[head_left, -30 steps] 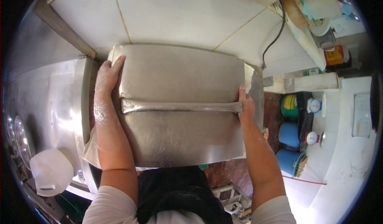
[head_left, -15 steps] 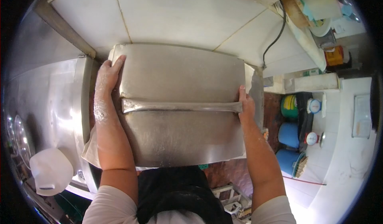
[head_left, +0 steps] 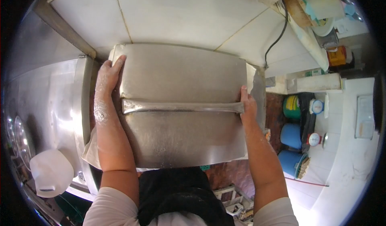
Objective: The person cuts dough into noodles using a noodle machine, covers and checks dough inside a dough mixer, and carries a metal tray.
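A large stainless steel lid (head_left: 181, 137) fills the middle of the head view, with a raised metal bar (head_left: 183, 106) running across it from side to side. My left hand (head_left: 109, 75) grips its left edge, thumb on top and fingers out of sight over the side. White powder coats that wrist and forearm. At the right edge, near the bar's end, my right hand (head_left: 248, 105) holds on with the thumb up and the other fingers mostly hidden. Pale sheet-like material (head_left: 91, 151) shows under the lid's lower left corner. What lies beneath the lid is hidden.
A white tiled wall (head_left: 173, 16) rises behind the lid. On the left is a steel counter (head_left: 48, 93) with a translucent plastic jug (head_left: 52, 173). To the right stand blue buckets (head_left: 290, 135), a green tub (head_left: 291, 107) and dial scales (head_left: 314, 139). A black cable (head_left: 277, 41) hangs along the wall.
Almost nothing differs. Both hands keep the same hold on the lid's edges, and the lid stays in place apart from a very slight shift in view.
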`<state>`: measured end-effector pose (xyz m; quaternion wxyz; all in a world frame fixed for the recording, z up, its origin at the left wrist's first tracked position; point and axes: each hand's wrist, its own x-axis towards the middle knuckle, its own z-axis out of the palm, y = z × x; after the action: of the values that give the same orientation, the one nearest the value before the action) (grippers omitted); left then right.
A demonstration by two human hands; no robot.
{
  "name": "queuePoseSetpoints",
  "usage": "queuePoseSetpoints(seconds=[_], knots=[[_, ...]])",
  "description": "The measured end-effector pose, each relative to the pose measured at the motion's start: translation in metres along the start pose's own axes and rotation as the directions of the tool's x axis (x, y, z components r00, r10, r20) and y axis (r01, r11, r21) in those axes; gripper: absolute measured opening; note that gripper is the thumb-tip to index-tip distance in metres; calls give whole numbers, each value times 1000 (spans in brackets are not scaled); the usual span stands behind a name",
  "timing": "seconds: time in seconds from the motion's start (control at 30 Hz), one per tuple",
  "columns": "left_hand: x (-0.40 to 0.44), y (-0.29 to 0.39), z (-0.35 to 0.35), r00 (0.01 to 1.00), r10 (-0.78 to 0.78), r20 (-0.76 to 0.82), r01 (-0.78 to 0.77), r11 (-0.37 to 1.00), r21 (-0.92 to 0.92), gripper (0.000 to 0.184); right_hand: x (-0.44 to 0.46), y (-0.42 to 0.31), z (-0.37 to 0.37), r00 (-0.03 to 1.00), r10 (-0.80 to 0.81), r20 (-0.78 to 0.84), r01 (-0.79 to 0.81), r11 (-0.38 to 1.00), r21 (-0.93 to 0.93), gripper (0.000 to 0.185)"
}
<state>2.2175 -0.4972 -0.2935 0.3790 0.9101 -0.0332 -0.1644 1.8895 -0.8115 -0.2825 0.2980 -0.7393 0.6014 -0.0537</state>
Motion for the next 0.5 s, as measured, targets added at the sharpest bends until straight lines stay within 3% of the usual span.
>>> queuePoseSetpoints(seconds=[0.37, 0.5], knots=[[-4, 5, 0, 1000, -19, -15, 19, 1000, -12, 86, 5, 7, 6, 997, 75, -7, -74, 993, 87, 84], [-2, 0, 1, 1000, -5, -26, 4, 1000, -17, 84, 8, 12, 5, 1000, -28, -5, 28, 999, 36, 83]])
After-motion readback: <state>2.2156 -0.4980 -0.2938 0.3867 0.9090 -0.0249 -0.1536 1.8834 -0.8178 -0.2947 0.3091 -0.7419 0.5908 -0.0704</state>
